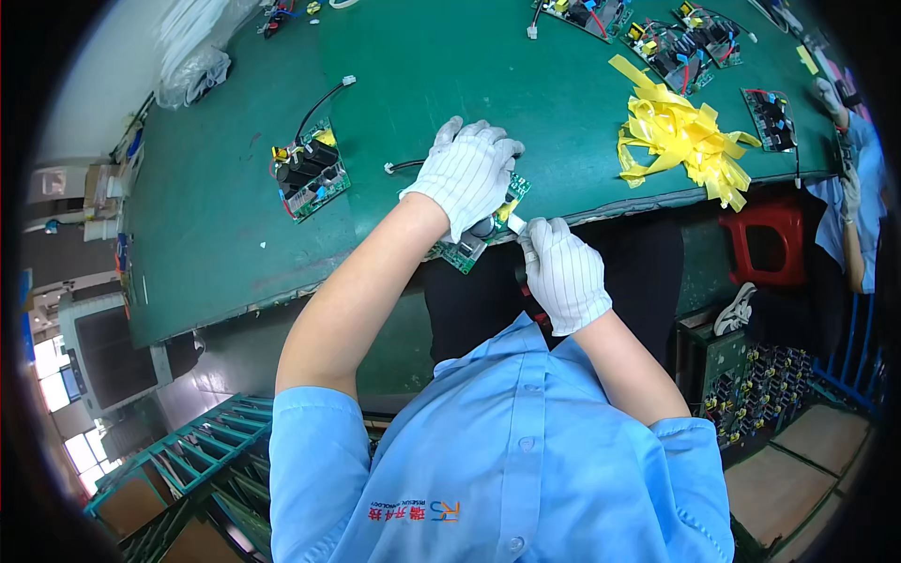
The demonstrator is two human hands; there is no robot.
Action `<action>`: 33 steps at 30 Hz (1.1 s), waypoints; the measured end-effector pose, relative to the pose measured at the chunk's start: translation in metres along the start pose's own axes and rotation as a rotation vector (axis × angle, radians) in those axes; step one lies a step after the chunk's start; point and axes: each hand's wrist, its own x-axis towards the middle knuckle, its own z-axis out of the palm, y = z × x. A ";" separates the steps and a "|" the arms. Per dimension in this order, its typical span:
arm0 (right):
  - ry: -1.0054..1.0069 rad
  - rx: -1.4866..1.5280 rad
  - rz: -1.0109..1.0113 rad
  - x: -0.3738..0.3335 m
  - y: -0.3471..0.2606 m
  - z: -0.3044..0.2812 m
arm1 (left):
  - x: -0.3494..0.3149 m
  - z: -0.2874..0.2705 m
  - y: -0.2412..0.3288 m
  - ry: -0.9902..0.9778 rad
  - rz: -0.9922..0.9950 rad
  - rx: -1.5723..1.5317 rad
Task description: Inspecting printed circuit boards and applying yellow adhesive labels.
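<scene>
Hands (pixel 511 220) grip circuit board (pixel 474 246) at green bench (pixel 225 235) edge; prob. factory.

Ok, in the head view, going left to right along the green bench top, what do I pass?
Clear plastic bag → lone circuit board with black capacitors → gloved left hand on the circuit board at the bench edge → gloved right hand → heap of yellow strips → small green board.

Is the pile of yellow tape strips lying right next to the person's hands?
No, the yellow tape strips lie apart on the green table, well to the right of the gloved left hand and right hand.
</scene>
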 end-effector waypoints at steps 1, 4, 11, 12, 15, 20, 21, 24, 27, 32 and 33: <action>-0.016 -0.047 -0.014 0.001 0.000 -0.001 | 0.000 0.000 -0.001 -0.002 0.013 0.014; -0.027 -0.109 -0.052 0.004 0.002 -0.005 | 0.001 0.003 0.001 0.020 0.022 0.005; -0.065 -0.082 -0.199 0.007 0.015 -0.010 | 0.001 0.000 -0.002 0.055 0.007 -0.124; -0.091 -0.082 -0.194 0.007 0.016 -0.009 | 0.001 0.000 -0.003 0.060 0.002 -0.120; -0.122 -0.038 -0.162 0.008 0.016 -0.006 | 0.002 0.001 -0.006 0.137 -0.001 -0.209; -0.209 -0.174 -0.215 0.013 0.015 -0.013 | 0.006 0.003 -0.011 0.196 -0.009 -0.389; -0.236 -0.179 -0.201 0.014 0.015 -0.016 | 0.006 0.002 -0.011 0.208 0.008 -0.387; -0.314 -0.228 -0.257 0.017 0.014 -0.022 | 0.006 -0.001 -0.013 0.170 -0.034 -0.449; -0.324 -0.279 -0.311 0.020 0.010 -0.025 | 0.005 -0.004 -0.012 0.165 -0.057 -0.491; -0.363 -0.279 -0.274 0.026 0.003 -0.022 | 0.004 -0.005 -0.011 0.156 -0.072 -0.521; -0.360 -0.280 -0.271 0.026 0.004 -0.022 | 0.004 -0.005 -0.011 0.155 -0.067 -0.520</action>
